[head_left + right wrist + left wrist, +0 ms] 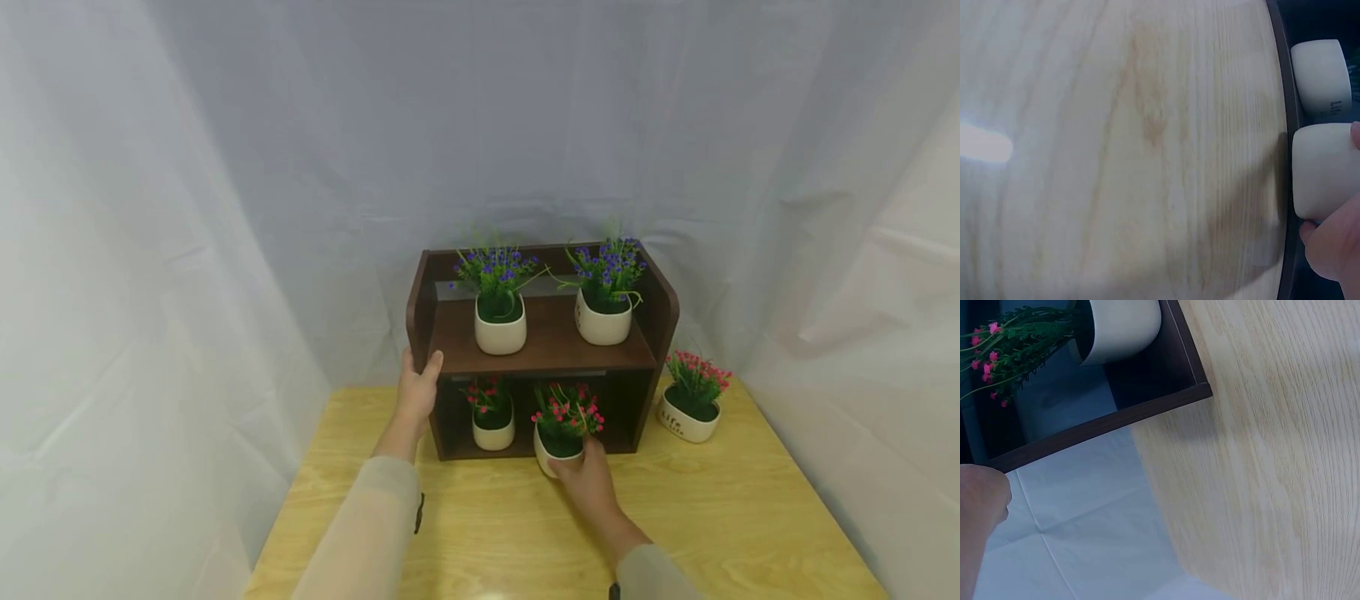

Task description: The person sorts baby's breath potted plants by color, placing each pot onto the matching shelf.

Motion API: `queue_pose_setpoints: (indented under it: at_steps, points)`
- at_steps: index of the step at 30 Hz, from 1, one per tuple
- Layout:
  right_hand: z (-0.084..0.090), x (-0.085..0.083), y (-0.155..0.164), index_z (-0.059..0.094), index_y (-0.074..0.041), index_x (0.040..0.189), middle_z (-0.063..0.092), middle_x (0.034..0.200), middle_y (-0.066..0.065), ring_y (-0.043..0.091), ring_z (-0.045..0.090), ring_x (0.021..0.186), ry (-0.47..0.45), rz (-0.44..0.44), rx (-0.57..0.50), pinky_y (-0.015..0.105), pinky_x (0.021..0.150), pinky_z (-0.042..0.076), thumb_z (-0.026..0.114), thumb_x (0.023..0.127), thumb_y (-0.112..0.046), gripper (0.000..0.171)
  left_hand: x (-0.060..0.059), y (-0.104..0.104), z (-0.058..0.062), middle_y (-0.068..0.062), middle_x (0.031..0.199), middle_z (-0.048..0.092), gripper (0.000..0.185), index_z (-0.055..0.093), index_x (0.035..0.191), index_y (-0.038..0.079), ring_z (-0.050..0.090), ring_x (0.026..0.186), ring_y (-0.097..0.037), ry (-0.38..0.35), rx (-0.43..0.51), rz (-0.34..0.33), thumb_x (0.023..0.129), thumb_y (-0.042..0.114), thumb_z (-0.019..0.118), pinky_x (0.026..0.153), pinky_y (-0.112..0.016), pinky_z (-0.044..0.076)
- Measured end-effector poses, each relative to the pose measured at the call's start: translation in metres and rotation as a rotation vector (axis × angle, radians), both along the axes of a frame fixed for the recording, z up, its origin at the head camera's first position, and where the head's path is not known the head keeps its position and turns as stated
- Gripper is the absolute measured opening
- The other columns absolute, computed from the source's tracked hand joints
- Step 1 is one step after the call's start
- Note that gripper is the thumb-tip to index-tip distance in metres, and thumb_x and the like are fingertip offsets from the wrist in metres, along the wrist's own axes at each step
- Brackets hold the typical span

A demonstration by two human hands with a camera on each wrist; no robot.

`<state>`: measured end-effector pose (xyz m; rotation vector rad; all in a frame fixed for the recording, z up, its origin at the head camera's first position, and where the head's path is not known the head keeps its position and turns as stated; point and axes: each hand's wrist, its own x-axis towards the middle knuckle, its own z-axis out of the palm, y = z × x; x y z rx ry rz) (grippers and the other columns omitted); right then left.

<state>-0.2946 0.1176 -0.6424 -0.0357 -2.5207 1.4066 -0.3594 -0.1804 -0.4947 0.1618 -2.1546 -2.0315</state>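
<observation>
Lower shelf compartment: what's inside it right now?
One pink-flowered pot sits inside at left; the right hand holds a second pot at its front edge. The back corners are too dark to see.

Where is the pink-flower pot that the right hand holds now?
In the head view, the pink-flower pot sits at the front edge of the shelf's lower level, right of another pink pot, gripped by the right hand.

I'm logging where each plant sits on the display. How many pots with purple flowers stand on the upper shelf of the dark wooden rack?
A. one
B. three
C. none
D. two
D: the head view shows two cream pots with purple flowers, one on the left and one on the right, side by side on the upper shelf of the rack.
</observation>
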Motion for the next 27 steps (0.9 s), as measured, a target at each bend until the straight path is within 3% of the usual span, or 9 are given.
queue_pose_setpoints:
  at_steps: [8, 16, 21, 24, 27]
  points:
    - [0.007, -0.007, -0.001, 0.043, 0.011, 0.156, 0.054, 0.15, 0.038, 0.055, 0.052, 0.145, -0.048, 0.071, -0.042, 0.068, 0.126, 0.04, 0.078, 0.101, -0.019, 0.072, -0.002, -0.002, 0.001, -0.016, 0.181, 0.023, 0.079, 0.014, 0.174, 0.018, 0.018, 0.17, -0.038, -0.051, -0.021, -0.003, 0.113, 0.046, 0.055, 0.14, -0.058, 0.016]
    - [0.004, -0.021, -0.001, 0.056, 0.009, 0.146, 0.067, 0.14, 0.033, 0.052, 0.064, 0.132, -0.023, 0.059, -0.007, 0.067, 0.115, 0.05, 0.084, 0.096, -0.029, 0.069, 0.0, -0.004, 0.0, -0.017, 0.183, 0.013, 0.085, 0.005, 0.176, 0.016, 0.011, 0.171, -0.038, -0.066, -0.027, -0.01, 0.113, 0.046, 0.054, 0.14, -0.058, 0.012]
    - [-0.008, -0.031, 0.002, 0.058, 0.007, 0.143, 0.071, 0.132, 0.032, 0.052, 0.069, 0.122, 0.025, 0.038, 0.044, 0.064, 0.104, 0.057, 0.084, 0.094, -0.05, 0.079, 0.0, -0.005, -0.002, -0.017, 0.184, 0.01, 0.087, 0.003, 0.176, 0.016, 0.01, 0.171, -0.04, -0.077, -0.032, -0.015, 0.113, 0.048, 0.054, 0.14, -0.06, 0.013]
    - [-0.008, -0.036, 0.001, 0.057, 0.006, 0.144, 0.07, 0.134, 0.033, 0.052, 0.068, 0.124, -0.009, 0.033, 0.043, 0.064, 0.105, 0.057, 0.084, 0.093, -0.052, 0.082, 0.0, -0.005, -0.002, -0.016, 0.184, 0.004, 0.09, 0.0, 0.176, 0.016, 0.006, 0.171, -0.04, -0.096, -0.033, -0.016, 0.112, 0.051, 0.054, 0.14, -0.061, 0.012]
    - [0.003, -0.036, -0.002, 0.057, 0.007, 0.143, 0.069, 0.135, 0.034, 0.055, 0.066, 0.127, -0.04, 0.041, 0.018, 0.07, 0.109, 0.053, 0.087, 0.092, -0.043, 0.078, 0.0, -0.005, -0.001, -0.016, 0.184, 0.002, 0.092, -0.001, 0.176, 0.016, 0.006, 0.171, -0.041, -0.098, -0.032, -0.014, 0.112, 0.052, 0.054, 0.139, -0.062, 0.012]
